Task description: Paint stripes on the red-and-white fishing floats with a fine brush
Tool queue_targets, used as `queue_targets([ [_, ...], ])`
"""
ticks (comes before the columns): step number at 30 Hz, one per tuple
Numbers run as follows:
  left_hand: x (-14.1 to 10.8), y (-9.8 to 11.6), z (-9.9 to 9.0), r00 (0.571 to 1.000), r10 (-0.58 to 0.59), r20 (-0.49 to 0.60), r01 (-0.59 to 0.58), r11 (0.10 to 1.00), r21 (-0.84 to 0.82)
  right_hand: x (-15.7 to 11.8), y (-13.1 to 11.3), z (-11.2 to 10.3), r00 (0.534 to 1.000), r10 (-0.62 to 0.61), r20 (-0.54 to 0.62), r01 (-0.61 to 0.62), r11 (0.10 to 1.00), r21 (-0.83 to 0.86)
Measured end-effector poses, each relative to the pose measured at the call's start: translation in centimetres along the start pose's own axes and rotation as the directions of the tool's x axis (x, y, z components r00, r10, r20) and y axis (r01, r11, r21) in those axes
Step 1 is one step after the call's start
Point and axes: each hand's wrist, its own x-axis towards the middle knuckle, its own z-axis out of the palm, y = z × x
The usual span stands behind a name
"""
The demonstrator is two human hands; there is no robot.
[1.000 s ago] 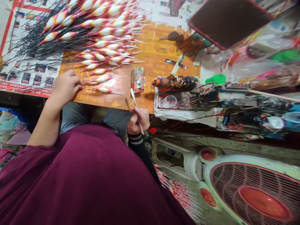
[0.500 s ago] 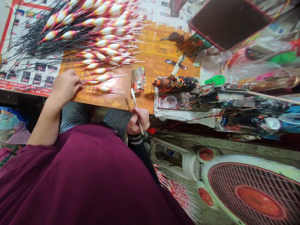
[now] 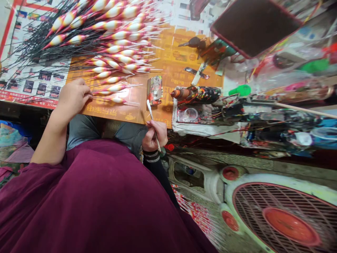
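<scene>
My left hand (image 3: 75,95) rests on the table's near side, its thumb and fingertips pinched on the thin stem of a fishing float (image 3: 117,100). That float has a white body shading to yellow and red at its ends, and its thin tip points right. More fishing floats (image 3: 113,64) of the same look lie in a dense pile just beyond, dark stems to the left. At the table edge, my right hand (image 3: 155,136) is closed around a slim pale stick (image 3: 155,128) with a white tip, held upward. A paint-smeared block (image 3: 154,88) lies just beyond that tip.
An orange printed sheet (image 3: 181,70) covers part of the table. Right of it are a paint-stained bottle (image 3: 197,94), a white-edged tray (image 3: 189,127), a green cap (image 3: 240,90) and a dark rectangular panel (image 3: 256,26). A fan (image 3: 292,221) stands below at right.
</scene>
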Motion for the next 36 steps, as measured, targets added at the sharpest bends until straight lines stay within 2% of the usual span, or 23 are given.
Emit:
queue_targets([
  [12,0.07,-0.05,0.03,1.000,0.011,-0.007,-0.011,1.000,0.020,0.13,-0.12,-0.02,1.000,0.002,-0.002,-0.002,0.999,0.051],
  [30,0.05,0.01,-0.22,0.999,0.037,0.013,-0.038,0.994,0.100,0.12,-0.05,0.11,1.000,-0.013,-0.012,0.013,1.000,0.029],
  [36,0.06,0.59,-0.59,0.999,-0.003,0.039,-0.002,0.993,0.118,-0.15,0.17,0.20,1.000,-0.001,-0.006,0.001,1.000,0.024],
])
